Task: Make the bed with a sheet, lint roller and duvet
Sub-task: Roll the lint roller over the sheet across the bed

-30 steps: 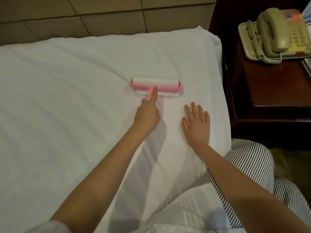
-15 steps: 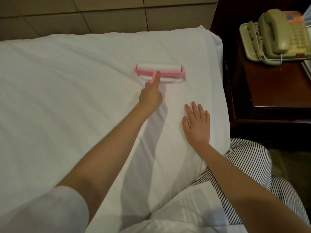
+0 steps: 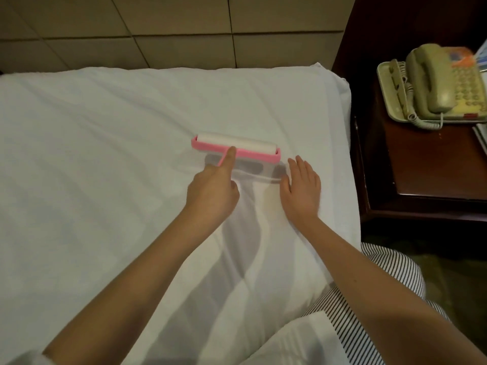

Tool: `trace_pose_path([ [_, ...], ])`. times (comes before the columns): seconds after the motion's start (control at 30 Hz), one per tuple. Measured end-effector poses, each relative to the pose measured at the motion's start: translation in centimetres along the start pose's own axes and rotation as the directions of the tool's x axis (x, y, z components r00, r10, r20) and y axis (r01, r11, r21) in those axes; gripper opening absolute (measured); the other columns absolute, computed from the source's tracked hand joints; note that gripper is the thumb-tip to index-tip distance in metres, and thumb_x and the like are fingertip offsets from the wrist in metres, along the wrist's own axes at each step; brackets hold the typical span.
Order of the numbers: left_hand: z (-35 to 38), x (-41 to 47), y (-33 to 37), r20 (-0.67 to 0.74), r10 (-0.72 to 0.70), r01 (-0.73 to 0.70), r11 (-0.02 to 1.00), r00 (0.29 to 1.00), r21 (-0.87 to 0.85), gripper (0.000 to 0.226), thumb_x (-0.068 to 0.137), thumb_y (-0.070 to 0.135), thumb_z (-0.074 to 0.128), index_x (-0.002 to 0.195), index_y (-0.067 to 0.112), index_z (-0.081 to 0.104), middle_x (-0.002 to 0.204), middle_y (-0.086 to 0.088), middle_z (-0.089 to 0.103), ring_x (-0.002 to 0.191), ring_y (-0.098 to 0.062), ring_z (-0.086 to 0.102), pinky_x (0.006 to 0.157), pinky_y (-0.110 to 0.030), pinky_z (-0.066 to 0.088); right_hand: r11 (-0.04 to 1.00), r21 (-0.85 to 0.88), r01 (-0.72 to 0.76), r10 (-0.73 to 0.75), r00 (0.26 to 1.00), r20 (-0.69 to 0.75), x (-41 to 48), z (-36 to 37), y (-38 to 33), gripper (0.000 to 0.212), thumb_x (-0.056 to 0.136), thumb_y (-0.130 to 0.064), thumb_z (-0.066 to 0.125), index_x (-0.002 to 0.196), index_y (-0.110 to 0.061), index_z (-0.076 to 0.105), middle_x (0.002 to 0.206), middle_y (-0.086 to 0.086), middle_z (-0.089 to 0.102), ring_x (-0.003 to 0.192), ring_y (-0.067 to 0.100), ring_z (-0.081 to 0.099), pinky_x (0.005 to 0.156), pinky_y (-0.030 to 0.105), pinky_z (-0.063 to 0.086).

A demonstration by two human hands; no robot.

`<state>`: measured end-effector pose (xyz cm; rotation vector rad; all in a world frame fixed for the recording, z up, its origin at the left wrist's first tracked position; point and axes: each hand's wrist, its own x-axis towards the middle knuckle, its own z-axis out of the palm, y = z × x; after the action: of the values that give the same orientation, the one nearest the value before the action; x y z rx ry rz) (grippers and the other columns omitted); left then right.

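A white sheet [image 3: 105,167] covers the bed and shows soft wrinkles. On it lies a pink lint roller [image 3: 237,147] with a white roll, near the bed's far right part. My left hand [image 3: 213,193] grips the roller's pink handle, with the index finger stretched along it toward the roll. My right hand [image 3: 301,192] lies flat on the sheet just right of the roller, fingers straight. No duvet is clearly in view.
A dark wooden nightstand [image 3: 427,164] stands right of the bed with a beige corded telephone [image 3: 434,85] on it. A tiled headboard wall [image 3: 184,30] runs behind the bed. Striped fabric [image 3: 374,299] and white cloth [image 3: 303,341] lie at the lower right.
My left hand first pushed the roller away toward the headboard, then drew it back toward me. My right hand stayed flat on the sheet.
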<state>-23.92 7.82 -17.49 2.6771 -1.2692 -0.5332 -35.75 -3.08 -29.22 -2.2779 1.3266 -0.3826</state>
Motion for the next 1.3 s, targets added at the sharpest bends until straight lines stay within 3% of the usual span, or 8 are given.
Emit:
trace_pose_path([
  [0.1, 0.7, 4.6, 0.6, 0.052, -0.102, 0.099, 0.994, 0.993, 0.052, 0.063, 0.094, 0.011, 0.036, 0.15, 0.026, 0.01, 0.127, -0.015, 0.048, 0.108, -0.032, 0.05, 0.074, -0.032, 0.036, 1.0, -0.009, -0.002, 0.002, 1.0, 0.019, 2.3, 0.0, -0.6, 0.049, 0.1, -0.023, 0.029, 0.148, -0.014, 0.026, 0.157, 0.003, 0.018, 0.145, 0.019, 0.011, 0.117, 0.033, 0.002],
  [0.33, 0.8, 15.0, 1.4, 0.02, -0.048, 0.049, 0.996, 0.999, -0.08, 0.066, 0.095, 0.009, 0.034, 0.15, 0.028, 0.003, 0.126, -0.02, 0.047, 0.105, -0.035, 0.052, 0.072, -0.032, 0.037, 0.96, -0.28, 0.005, 0.039, 0.988, 0.152, 5.7, 1.8, 1.2, 0.055, 0.101, -0.036, 0.016, 0.151, -0.018, 0.001, 0.159, 0.001, -0.005, 0.146, 0.02, -0.008, 0.116, 0.038, -0.01],
  [0.47, -0.2, 12.3, 2.2, 0.075, -0.098, 0.101, 0.994, 0.992, -0.037, 0.066, 0.094, 0.009, 0.038, 0.15, 0.024, 0.007, 0.136, -0.018, 0.043, 0.121, -0.034, 0.046, 0.09, -0.035, 0.04, 0.953, -0.303, 0.022, 0.006, 0.996, 0.092, 5.5, 2.6, 1.5, 0.068, 0.089, -0.044, -0.003, 0.151, -0.017, 0.005, 0.159, 0.002, 0.001, 0.146, 0.022, -0.003, 0.114, 0.038, -0.011],
  [0.63, 1.8, 6.2, 0.5, 0.123, -0.093, 0.093, 0.996, 0.988, 0.008, 0.068, 0.094, 0.011, 0.038, 0.15, 0.029, 0.003, 0.12, -0.017, 0.05, 0.1, -0.031, 0.051, 0.074, -0.031, 0.036, 0.948, -0.318, 0.024, 0.0, 0.997, 0.075, 5.7, 3.2, 1.6, 0.076, 0.082, -0.045, -0.01, 0.151, -0.018, 0.005, 0.159, 0.002, 0.002, 0.146, 0.023, -0.001, 0.112, 0.037, -0.015],
  [0.77, 1.5, 12.5, 0.7, 0.033, -0.069, 0.069, 0.998, 0.997, -0.004, 0.066, 0.095, 0.012, 0.038, 0.15, 0.028, 0.005, 0.123, -0.022, 0.049, 0.109, -0.036, 0.052, 0.08, -0.035, 0.04, 0.947, -0.321, 0.022, 0.002, 0.997, 0.073, 5.7, 3.1, 1.6, 0.076, 0.082, -0.045, -0.011, 0.151, -0.018, 0.004, 0.159, 0.002, 0.001, 0.146, 0.022, -0.002, 0.111, 0.036, -0.017],
  [1.0, 2.9, 16.3, 2.0, -0.037, -0.027, 0.022, 0.993, 0.999, -0.113, 0.062, 0.099, 0.016, 0.033, 0.151, 0.025, 0.001, 0.114, -0.02, 0.048, 0.078, -0.027, 0.047, 0.065, -0.032, 0.033, 0.953, -0.303, 0.018, -0.001, 0.998, 0.056, 5.7, 3.4, 1.7, 0.073, 0.085, -0.045, -0.007, 0.151, -0.018, 0.006, 0.159, 0.002, 0.003, 0.147, 0.021, 0.0, 0.112, 0.036, -0.016],
  [1.2, 0.6, 6.9, 1.3, 0.247, -0.069, 0.07, 0.998, 0.966, 0.007, 0.06, 0.098, 0.018, 0.032, 0.15, 0.024, 0.004, 0.131, -0.015, 0.047, 0.114, -0.031, 0.049, 0.078, -0.031, 0.036, 0.965, -0.261, 0.018, -0.012, 1.0, 0.023, 5.8, 3.7, 1.9, 0.07, 0.088, -0.043, 0.002, 0.15, -0.015, 0.018, 0.158, 0.005, 0.014, 0.146, 0.024, 0.01, 0.112, 0.036, -0.013],
  [1.3, -0.5, 9.0, 2.0, 0.193, -0.065, 0.055, 0.997, 0.979, 0.055, 0.059, 0.098, 0.018, 0.032, 0.151, 0.022, 0.006, 0.136, -0.019, 0.044, 0.121, -0.033, 0.046, 0.089, -0.035, 0.039, 0.968, -0.251, 0.023, -0.02, 1.0, 0.017, 5.8, 3.7, 2.0, 0.07, 0.087, -0.042, 0.003, 0.15, -0.015, 0.018, 0.158, 0.005, 0.014, 0.146, 0.024, 0.01, 0.112, 0.034, -0.015],
])
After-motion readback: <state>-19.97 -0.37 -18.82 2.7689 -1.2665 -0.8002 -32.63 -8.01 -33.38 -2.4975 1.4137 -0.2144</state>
